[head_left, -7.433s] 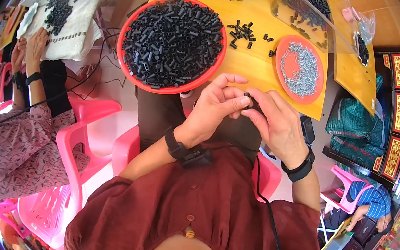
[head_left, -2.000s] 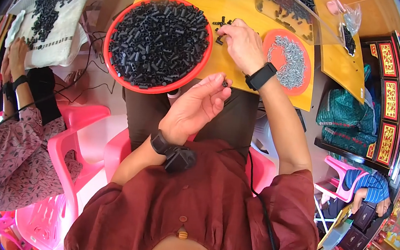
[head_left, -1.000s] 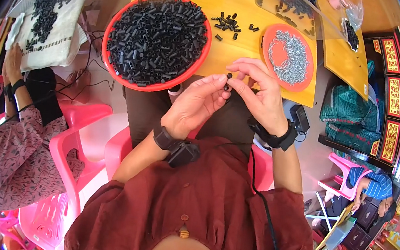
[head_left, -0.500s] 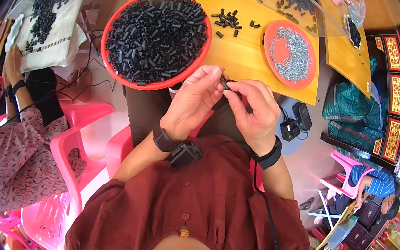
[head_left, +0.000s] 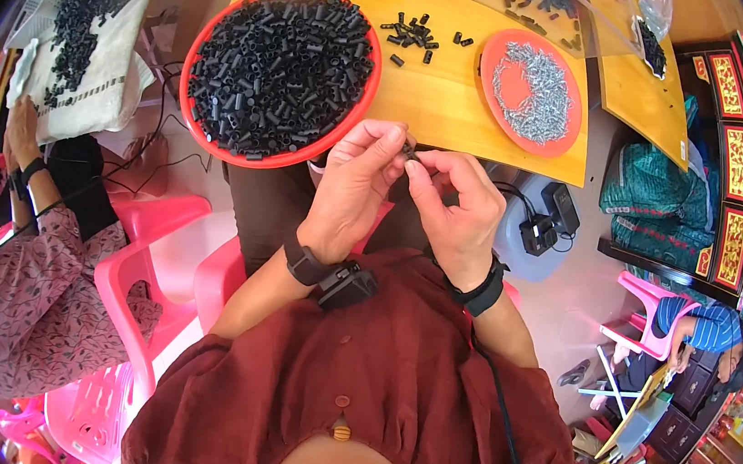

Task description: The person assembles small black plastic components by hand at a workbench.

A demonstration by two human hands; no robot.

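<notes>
My left hand [head_left: 360, 183] and my right hand [head_left: 457, 203] meet in front of my chest, just off the table's near edge. Between their fingertips is a small black tube-shaped part [head_left: 409, 151], pinched from both sides and mostly covered by the fingers. Whether a metal piece sits in it is too small to tell. Left of the hands, a red basin [head_left: 186, 105] is heaped with short black tubes [head_left: 284, 71]. To the right, an orange-red plate [head_left: 512, 83] carries many small silvery metal pieces [head_left: 547, 96]. Several loose black tubes [head_left: 412, 33] lie between basin and plate.
A clear plastic box [head_left: 542, 18] with black parts stands at the table's far side. On the left, another person [head_left: 44, 286] sits by a cloth covered with black parts. Pink chairs [head_left: 143, 270] are beside me. Black power adapters [head_left: 551, 220] lie below the table's right.
My right hand has shifted slightly left, closer to the left hand, and its fingers are more curled over the black part. The view has moved a little.
</notes>
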